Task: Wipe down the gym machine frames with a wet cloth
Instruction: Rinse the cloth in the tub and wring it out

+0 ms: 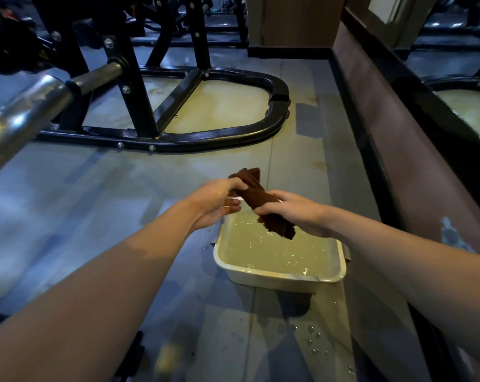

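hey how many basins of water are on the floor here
1. The basin sits on the floor right below the brown cloth, which the left hand and right hand are holding above it. More could be out of view.

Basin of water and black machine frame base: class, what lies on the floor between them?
In the head view, only bare grey floor separates the basin from the frame base; the cloth, gripped by both hands, hangs above that stretch.

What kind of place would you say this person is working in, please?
Most likely a gym floor. A black machine frame stands bolted together on the floor, a chrome bar juts in beside it, and more equipment shows dimly beyond. Both hands wring a brown cloth over a water tub.
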Motion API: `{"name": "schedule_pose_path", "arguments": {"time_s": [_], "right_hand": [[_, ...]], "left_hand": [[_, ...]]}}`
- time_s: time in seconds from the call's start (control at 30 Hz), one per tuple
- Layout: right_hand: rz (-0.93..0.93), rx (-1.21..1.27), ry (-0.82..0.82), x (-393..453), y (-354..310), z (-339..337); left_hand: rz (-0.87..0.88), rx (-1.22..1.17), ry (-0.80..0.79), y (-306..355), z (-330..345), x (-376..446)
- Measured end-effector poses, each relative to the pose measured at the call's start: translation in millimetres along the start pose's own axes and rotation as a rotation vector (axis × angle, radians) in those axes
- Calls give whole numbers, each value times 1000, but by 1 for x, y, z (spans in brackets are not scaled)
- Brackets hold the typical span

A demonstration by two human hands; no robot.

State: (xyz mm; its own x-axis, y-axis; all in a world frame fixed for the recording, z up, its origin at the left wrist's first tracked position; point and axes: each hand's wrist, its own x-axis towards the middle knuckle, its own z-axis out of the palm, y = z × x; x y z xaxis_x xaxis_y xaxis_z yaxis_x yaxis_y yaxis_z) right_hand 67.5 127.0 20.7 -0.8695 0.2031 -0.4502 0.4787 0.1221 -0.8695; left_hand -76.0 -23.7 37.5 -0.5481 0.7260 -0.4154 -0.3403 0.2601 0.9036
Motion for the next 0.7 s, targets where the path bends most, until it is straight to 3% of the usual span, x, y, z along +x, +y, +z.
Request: {"name": "schedule_pose_path", "arguments": {"time_s": [0.13, 0.3, 0.47, 0.7], "right_hand": [[-4, 279, 0, -3, -13, 14], [-102, -59, 274, 0, -32, 28], [-111, 18, 276, -3, -50, 29], [-93, 224, 348, -4, -33, 22]], "left_hand": [[6, -143, -3, 3, 2, -6], [76, -265, 99, 3, 8, -3], [0, -398, 124, 6, 20, -4], [-25, -225, 43, -3, 23, -11]]}}
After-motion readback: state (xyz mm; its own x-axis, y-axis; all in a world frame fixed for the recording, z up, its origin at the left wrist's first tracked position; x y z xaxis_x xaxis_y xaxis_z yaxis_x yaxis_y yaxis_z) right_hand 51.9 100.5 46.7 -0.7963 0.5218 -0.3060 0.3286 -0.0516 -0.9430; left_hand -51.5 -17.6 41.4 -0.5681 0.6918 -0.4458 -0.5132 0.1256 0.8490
